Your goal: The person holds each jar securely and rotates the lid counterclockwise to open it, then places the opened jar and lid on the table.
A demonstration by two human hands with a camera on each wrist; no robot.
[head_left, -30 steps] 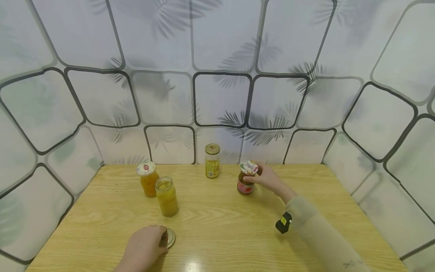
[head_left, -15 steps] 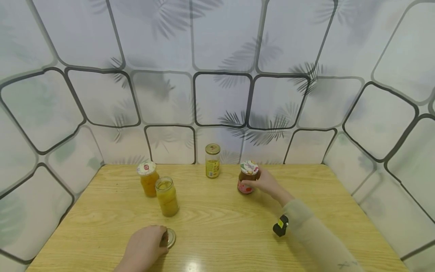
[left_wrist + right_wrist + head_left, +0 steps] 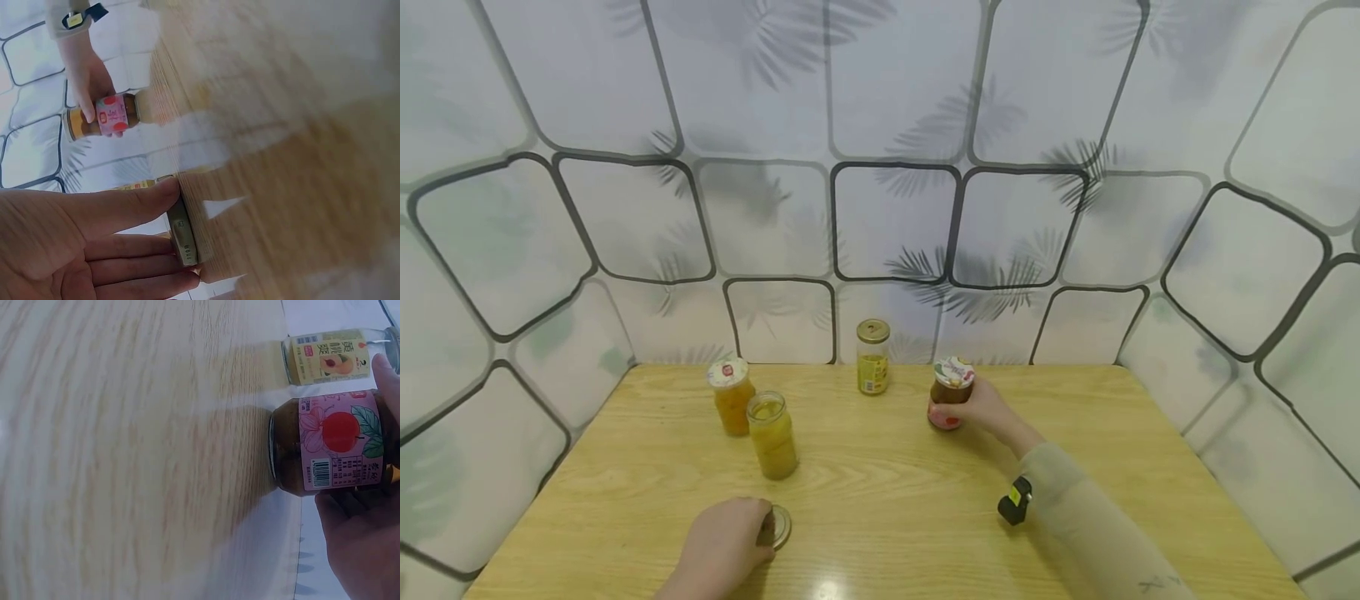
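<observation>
Low at the front left, my left hand (image 3: 724, 543) pinches a gold metal lid (image 3: 782, 527) at the tabletop. In the left wrist view the thumb and fingers of this hand (image 3: 94, 240) touch the lid (image 3: 182, 234) at its edge. On the right, my right hand (image 3: 992, 412) grips a brown-filled jar (image 3: 952, 393) with a floral lid; it stands upright. The right wrist view shows the jar's pink label (image 3: 340, 440), with the right hand (image 3: 362, 544) round its upper part. An uncovered yellow jar (image 3: 772, 442) stands beyond the lid.
A lidded orange jar (image 3: 732, 404) stands behind the uncovered one, to its left. Near the back edge is a gold-lidded jar (image 3: 872, 367) with a yellow label, left of the gripped jar. A patterned wall covering (image 3: 891, 221) rises behind the wooden table (image 3: 880, 517).
My right hand has slid a little lower on the jar, and its wrist has shifted slightly left. The left hand stays at the lid. The head view has moved slightly.
</observation>
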